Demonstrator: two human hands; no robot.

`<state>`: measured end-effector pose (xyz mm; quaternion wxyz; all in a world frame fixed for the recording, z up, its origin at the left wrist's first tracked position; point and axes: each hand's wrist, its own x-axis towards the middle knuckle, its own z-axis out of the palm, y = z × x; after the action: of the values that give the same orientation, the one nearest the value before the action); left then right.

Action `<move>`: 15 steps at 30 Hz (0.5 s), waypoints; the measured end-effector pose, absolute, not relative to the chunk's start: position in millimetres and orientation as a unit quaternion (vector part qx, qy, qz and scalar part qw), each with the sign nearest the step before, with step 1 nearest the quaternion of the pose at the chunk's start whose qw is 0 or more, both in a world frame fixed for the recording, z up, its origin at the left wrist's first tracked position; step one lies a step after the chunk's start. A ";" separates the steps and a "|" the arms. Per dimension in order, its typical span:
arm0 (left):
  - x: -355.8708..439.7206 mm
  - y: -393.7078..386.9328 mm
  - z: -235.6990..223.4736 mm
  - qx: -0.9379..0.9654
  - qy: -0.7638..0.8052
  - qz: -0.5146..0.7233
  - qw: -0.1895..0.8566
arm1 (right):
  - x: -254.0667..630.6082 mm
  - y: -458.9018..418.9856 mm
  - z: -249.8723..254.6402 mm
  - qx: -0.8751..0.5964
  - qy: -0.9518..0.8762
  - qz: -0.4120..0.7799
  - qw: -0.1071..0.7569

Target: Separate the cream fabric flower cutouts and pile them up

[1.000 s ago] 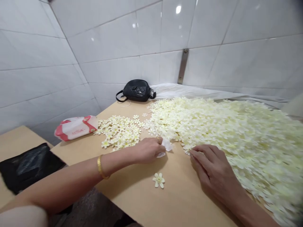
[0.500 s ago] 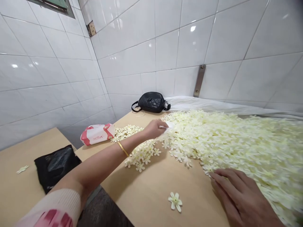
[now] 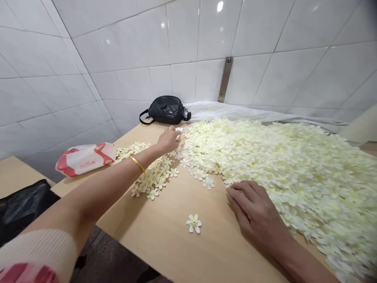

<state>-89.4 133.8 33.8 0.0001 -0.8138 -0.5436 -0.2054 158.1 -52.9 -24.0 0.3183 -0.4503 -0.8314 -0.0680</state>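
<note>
Pale tiled walls [image 3: 188, 47] close in around a wooden table [image 3: 176, 247], and look at that big heap of pale yellow flowers [image 3: 265, 149] filling its right side! Trouble could come from the left arm: it lies right across a smaller cluster of flowers [image 3: 153, 179], and if the forearm dips or drags, those blooms could scatter. Cluster and heap nearly meet beside the left hand [image 3: 169, 140], so one careless sideways sweep there might mix them. Watch the single flower [image 3: 193, 223] too, alone on bare wood between the arms; a brushing wrist could push it away!

Now the hands: the left, out by the black bag [image 3: 166, 111], has its fingers curled in, clamped, it seems, on a white scrap [image 3: 179, 129] poking out past the knuckles. And the right hand [image 3: 253, 202]? Low at the heap's near edge, fingers side by side, tips just at the petals; whether anything is pinched beneath them, I cannot tell
</note>
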 end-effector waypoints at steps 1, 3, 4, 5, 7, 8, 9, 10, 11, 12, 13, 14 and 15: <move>-85.6 118.9 32.4 -0.828 -0.525 -0.199 0.000 | 157.7 -52.9 -23.6 -0.451 -0.832 -0.066 0.317; -76.5 86.2 29.8 -0.857 -0.481 -0.187 -0.004 | 156.8 -52.9 -22.9 -0.452 -0.832 -0.062 0.317; -71.7 70.4 28.6 -0.882 -0.436 -0.177 0.000 | 156.2 -53.0 -22.6 -0.452 -0.831 -0.061 0.318; -67.2 56.3 27.3 -0.901 -0.397 -0.174 0.003 | 155.7 -53.1 -22.3 -0.452 -0.831 -0.060 0.318; -59.7 36.2 24.5 -0.922 -0.350 -0.165 0.000 | 155.0 -53.4 -21.9 -0.454 -0.831 -0.060 0.317; -57.2 30.9 23.0 -0.924 -0.344 -0.165 -0.004 | 154.9 -53.7 -21.7 -0.455 -0.830 -0.061 0.316; -55.5 28.6 21.4 -0.922 -0.348 -0.167 -0.012 | 155.0 -54.0 -21.7 -0.456 -0.830 -0.062 0.316; -54.5 28.8 19.8 -0.917 -0.361 -0.169 -0.024 | 155.2 -54.3 -21.7 -0.456 -0.830 -0.064 0.315; -54.3 30.7 18.0 -0.908 -0.379 -0.172 -0.039 | 155.5 -54.6 -21.7 -0.456 -0.830 -0.066 0.316; -54.4 33.4 16.3 -0.899 -0.398 -0.174 -0.054 | 155.9 -54.8 -21.7 -0.455 -0.829 -0.068 0.317; -54.8 36.2 14.5 -0.890 -0.415 -0.175 -0.068 | 156.2 -55.0 -21.7 -0.454 -0.830 -0.069 0.318; -55.0 38.4 12.8 -0.884 -0.426 -0.176 -0.081 | 156.5 -55.2 -21.7 -0.453 -0.830 -0.070 0.319; -55.0 39.7 11.1 -0.881 -0.430 -0.176 -0.092 | 156.7 -55.3 -21.6 -0.452 -0.830 -0.071 0.320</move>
<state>-55.0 39.7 11.1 -0.0918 -0.8806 -0.4303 -0.1759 156.7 -55.3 -21.6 0.3197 -0.4518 -0.8299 -0.0706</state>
